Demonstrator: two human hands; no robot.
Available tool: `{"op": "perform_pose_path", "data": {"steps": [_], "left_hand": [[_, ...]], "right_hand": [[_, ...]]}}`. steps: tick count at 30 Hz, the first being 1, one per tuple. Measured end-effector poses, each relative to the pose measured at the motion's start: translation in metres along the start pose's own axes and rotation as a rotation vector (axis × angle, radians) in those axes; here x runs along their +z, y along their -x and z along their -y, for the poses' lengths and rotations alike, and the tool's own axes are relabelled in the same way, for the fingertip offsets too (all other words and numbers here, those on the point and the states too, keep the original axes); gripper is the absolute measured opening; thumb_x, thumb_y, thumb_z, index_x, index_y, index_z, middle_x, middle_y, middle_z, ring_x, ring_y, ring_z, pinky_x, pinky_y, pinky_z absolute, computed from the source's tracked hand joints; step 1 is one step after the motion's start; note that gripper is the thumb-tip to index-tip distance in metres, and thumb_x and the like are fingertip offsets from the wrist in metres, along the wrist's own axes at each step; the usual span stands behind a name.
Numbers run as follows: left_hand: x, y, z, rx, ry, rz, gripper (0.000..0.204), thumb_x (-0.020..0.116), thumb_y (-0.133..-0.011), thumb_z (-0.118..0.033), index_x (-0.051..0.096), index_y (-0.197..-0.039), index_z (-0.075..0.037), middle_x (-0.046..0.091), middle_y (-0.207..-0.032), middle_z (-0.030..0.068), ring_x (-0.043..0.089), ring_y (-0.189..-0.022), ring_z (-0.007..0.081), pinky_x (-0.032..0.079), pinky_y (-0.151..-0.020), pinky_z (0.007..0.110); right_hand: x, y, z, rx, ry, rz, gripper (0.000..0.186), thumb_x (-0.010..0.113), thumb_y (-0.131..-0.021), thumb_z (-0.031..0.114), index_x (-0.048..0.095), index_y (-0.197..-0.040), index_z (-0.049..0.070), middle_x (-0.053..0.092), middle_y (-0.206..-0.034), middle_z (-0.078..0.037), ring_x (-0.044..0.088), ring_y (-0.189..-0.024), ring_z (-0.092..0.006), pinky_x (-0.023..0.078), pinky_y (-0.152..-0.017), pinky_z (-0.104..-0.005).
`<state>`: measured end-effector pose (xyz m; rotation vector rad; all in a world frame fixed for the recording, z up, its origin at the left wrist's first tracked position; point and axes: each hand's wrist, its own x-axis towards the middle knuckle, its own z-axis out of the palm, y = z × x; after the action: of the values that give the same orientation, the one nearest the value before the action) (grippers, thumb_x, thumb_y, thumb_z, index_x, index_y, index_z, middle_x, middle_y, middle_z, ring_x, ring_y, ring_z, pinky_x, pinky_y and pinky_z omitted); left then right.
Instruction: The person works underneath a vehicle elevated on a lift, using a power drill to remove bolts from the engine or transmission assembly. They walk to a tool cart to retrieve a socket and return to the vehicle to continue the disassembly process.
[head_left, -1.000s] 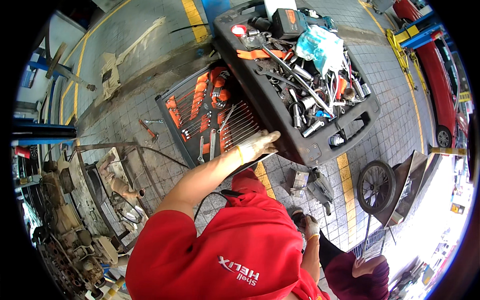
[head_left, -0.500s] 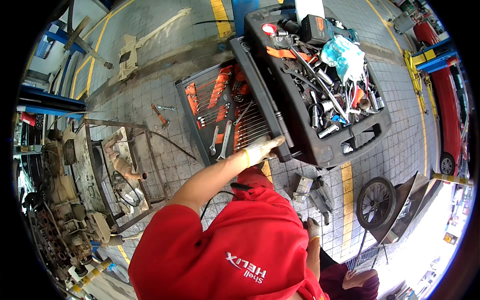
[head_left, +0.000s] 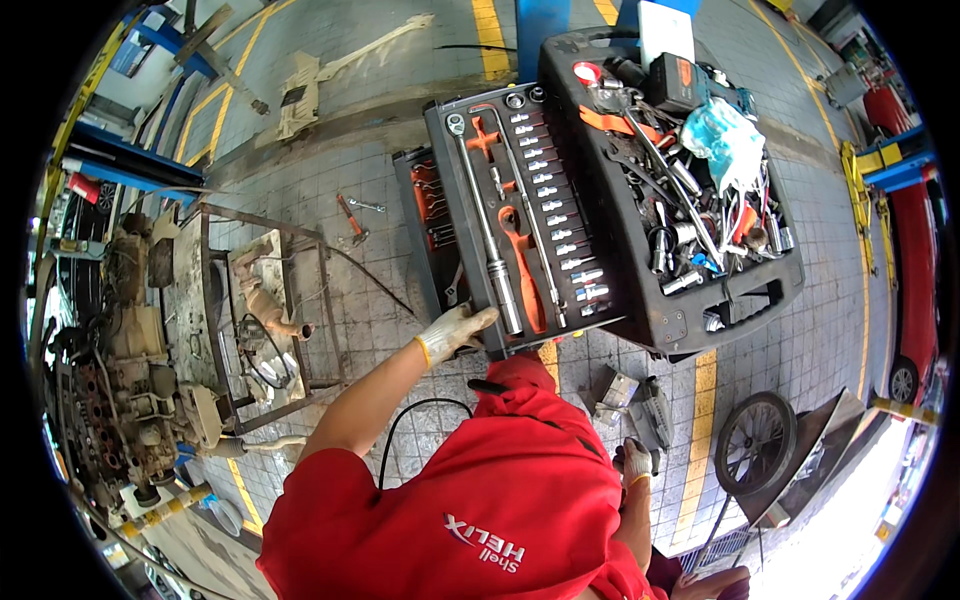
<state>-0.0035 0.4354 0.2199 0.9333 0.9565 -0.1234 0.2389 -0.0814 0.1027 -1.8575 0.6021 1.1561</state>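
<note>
My left hand (head_left: 458,332), in a whitish glove, grips the near left corner of a black upper tool drawer (head_left: 508,348). The drawer stands pulled out from the black tool cart (head_left: 640,315). In it lie a long ratchet (head_left: 478,205), orange-handled tools (head_left: 522,265) and a row of chrome sockets (head_left: 553,205). Beneath it, a lower drawer (head_left: 425,250) with wrenches is mostly covered. My right hand (head_left: 635,460), gloved too, hangs low at my right side, closed around something dark that I cannot make out.
Loose tools and a bluish plastic bag (head_left: 722,143) fill the cart's top. A hammer (head_left: 350,215) lies on the tiled floor. Left stands a metal frame (head_left: 322,300) beside engine parts (head_left: 150,390); at right are a spoked wheel (head_left: 755,442) and a red car (head_left: 912,270).
My left hand has moved left and down, drawing the upper drawer out over the lower one. Its sockets and ratchet now show. The right hand stays low at my side.
</note>
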Motion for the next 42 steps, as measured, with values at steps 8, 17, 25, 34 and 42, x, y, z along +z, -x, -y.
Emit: {"op": "perform_pose_path", "data": {"steps": [8,17,25,34,42], "left_hand": [[-0.035,0.029,0.027,0.049,-0.306,-0.385,0.098,0.051,-0.088,-0.080,0.054,-0.140,0.003,0.064,-0.128,0.0175,0.061,-0.119,0.0242,0.050,-0.099,0.035],[-0.056,0.053,0.029,-0.046,-0.444,-0.509,0.131,0.048,-0.075,-0.092,0.040,-0.140,0.021,0.053,-0.138,0.0373,0.053,-0.132,0.0413,0.042,-0.110,0.038],[-0.058,0.029,0.061,-0.016,-0.506,-0.674,0.118,0.050,-0.079,-0.087,0.052,-0.134,0.017,0.060,-0.131,0.0350,0.059,-0.125,0.0417,0.046,-0.105,0.040],[-0.053,0.039,0.049,-0.006,-0.460,-0.660,0.117,0.050,-0.079,-0.087,0.051,-0.135,0.015,0.062,-0.127,0.0337,0.061,-0.122,0.0413,0.048,-0.102,0.040],[-0.059,0.042,0.056,-0.034,-0.485,-0.627,0.117,0.051,-0.079,-0.086,0.050,-0.137,0.015,0.061,-0.129,0.0346,0.059,-0.125,0.0415,0.046,-0.105,0.039]], "right_hand": [[0.005,0.000,0.032,-0.064,0.205,0.077,0.026,0.062,-0.100,0.029,0.066,-0.116,0.009,0.068,-0.084,-0.007,0.062,-0.064,-0.0191,0.054,-0.053,-0.0349],[0.018,-0.044,0.044,-0.065,0.249,0.159,0.024,0.060,-0.100,0.034,0.065,-0.109,0.012,0.063,-0.080,-0.002,0.058,-0.062,-0.0158,0.048,-0.051,-0.0318],[0.023,-0.063,0.091,-0.132,0.328,0.176,0.022,0.059,-0.100,0.036,0.066,-0.103,0.016,0.061,-0.079,0.001,0.058,-0.066,-0.0147,0.047,-0.055,-0.0301],[0.022,-0.052,0.116,-0.246,0.412,0.378,0.020,0.060,-0.099,0.037,0.065,-0.103,0.018,0.058,-0.080,0.002,0.056,-0.070,-0.0146,0.047,-0.060,-0.0326],[-0.005,-0.128,0.054,-0.097,0.207,0.343,0.031,0.059,-0.101,0.019,0.062,-0.130,0.009,0.067,-0.112,-0.001,0.065,-0.093,-0.0155,0.054,-0.078,-0.0297]]}}
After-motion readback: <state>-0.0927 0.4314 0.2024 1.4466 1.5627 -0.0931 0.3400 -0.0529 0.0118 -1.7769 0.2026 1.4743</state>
